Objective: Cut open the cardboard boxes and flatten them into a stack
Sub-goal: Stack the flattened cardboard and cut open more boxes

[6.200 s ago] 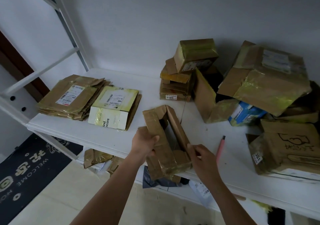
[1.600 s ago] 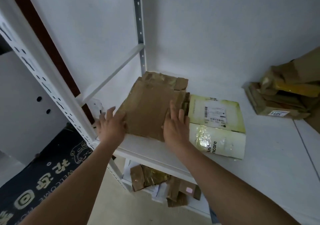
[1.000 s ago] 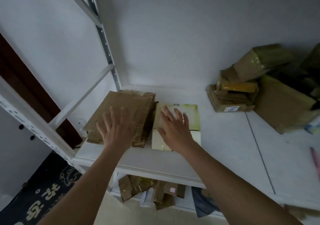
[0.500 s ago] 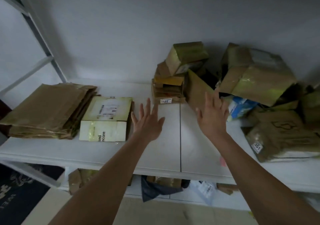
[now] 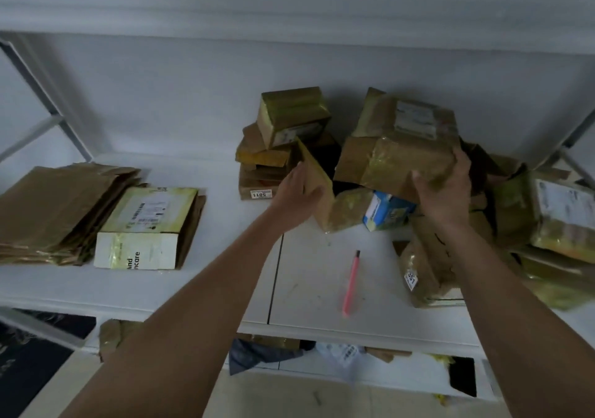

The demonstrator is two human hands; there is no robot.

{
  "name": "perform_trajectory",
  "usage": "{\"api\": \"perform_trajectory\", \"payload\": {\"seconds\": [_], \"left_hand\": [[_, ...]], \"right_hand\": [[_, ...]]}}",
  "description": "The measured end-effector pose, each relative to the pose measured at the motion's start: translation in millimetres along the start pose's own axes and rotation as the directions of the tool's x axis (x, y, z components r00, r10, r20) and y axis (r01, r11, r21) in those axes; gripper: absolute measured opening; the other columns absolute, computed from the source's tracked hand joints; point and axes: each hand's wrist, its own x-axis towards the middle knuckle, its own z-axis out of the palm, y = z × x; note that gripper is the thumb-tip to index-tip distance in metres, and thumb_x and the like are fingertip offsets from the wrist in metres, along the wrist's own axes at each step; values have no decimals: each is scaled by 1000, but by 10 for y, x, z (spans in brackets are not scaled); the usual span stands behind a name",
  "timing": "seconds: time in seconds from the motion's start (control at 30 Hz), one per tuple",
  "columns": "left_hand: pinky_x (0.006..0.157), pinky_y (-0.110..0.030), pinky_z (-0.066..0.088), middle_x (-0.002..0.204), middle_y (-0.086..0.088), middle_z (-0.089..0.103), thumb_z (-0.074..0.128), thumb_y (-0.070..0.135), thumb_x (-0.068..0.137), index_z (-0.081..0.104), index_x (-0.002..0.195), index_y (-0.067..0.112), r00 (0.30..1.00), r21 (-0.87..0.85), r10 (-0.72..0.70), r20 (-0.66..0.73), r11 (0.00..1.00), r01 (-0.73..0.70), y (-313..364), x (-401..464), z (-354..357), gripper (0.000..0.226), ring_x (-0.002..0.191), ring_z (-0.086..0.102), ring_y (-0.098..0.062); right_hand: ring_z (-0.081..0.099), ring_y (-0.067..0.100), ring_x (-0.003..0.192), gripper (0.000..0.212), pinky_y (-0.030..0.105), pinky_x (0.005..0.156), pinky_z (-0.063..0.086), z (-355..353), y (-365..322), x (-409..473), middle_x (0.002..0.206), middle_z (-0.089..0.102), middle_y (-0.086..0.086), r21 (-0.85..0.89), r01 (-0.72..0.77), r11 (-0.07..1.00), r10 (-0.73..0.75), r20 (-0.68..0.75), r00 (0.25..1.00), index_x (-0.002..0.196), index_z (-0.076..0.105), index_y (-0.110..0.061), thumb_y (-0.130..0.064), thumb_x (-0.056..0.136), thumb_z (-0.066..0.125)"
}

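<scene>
Since a moment ago our hands have left the flattened stack [image 5: 61, 208] at the shelf's [image 5: 309, 282] left. Now our right hand [image 5: 446, 192] curls around the large taped box's [image 5: 399, 147] glossy, crumpled corner atop the pile, while our left hand [image 5: 297, 192], fingers straight, rests against an open brown box's [image 5: 317, 189] stiff flap. Our slim pink cutter [image 5: 351, 284] lies nearer us.
</scene>
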Motion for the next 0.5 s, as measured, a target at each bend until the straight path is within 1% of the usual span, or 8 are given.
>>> {"api": "perform_trajectory", "payload": {"seconds": [0.07,0.13,0.17,0.23,0.3,0.37,0.43,0.5], "left_hand": [[101,-35,47,143,-2,45,53,29,100,24,154,22,1000,-238,-28,-1,971,26,265,153,-8,61,126,51,-21],[90,-21,48,132,8,51,51,30,101,31,151,20,999,-347,-37,-4,937,33,490,264,-15,55,109,54,-8],[86,-20,48,123,7,57,51,30,101,41,144,16,999,-387,-45,4,921,43,586,317,-8,47,102,57,-9],[88,-34,51,109,-9,65,55,40,98,58,127,8,994,-435,-104,43,893,113,687,403,34,44,99,62,-23],[88,-39,51,102,-11,65,61,50,91,65,117,6,976,-426,-206,71,879,216,721,372,67,52,97,64,-28],[95,-46,52,112,-10,69,69,42,89,68,116,7,966,-483,-244,85,838,254,707,335,73,44,102,66,-30],[94,-50,54,115,-14,70,72,29,89,68,119,10,970,-599,-223,95,766,235,676,258,35,36,103,67,-33],[91,-52,55,113,-13,71,69,22,91,67,119,13,982,-692,-167,93,698,184,647,148,-31,30,102,69,-33]], "right_hand": [[51,24,123,65,45,105,45,-63,59,-68,138,47,3,115,54,992,-55,7,998,147,24,-25,-34,95,61],[56,13,110,53,44,101,49,-82,133,-171,127,50,-5,180,85,980,-85,-4,996,140,28,-27,-33,97,58],[57,8,107,48,44,99,51,-79,163,-228,127,51,-7,222,87,971,-89,0,996,138,30,-30,-32,98,57],[58,5,110,40,47,96,53,-76,202,-349,128,52,-8,326,63,943,-78,35,996,133,35,-37,-29,99,56],[60,11,113,36,51,92,55,-102,189,-464,129,55,-6,404,44,913,-69,49,996,129,40,-42,-30,99,56],[61,12,112,33,48,91,56,-150,133,-551,127,57,-5,416,76,906,-95,26,995,126,43,-45,-33,98,56],[61,10,111,30,41,92,56,-198,53,-625,124,58,-12,448,121,886,-135,0,991,126,45,-44,-35,99,54],[61,7,111,29,33,91,55,-255,-22,-673,119,60,-19,519,146,842,-143,-47,989,129,42,-40,-35,101,49]]}}
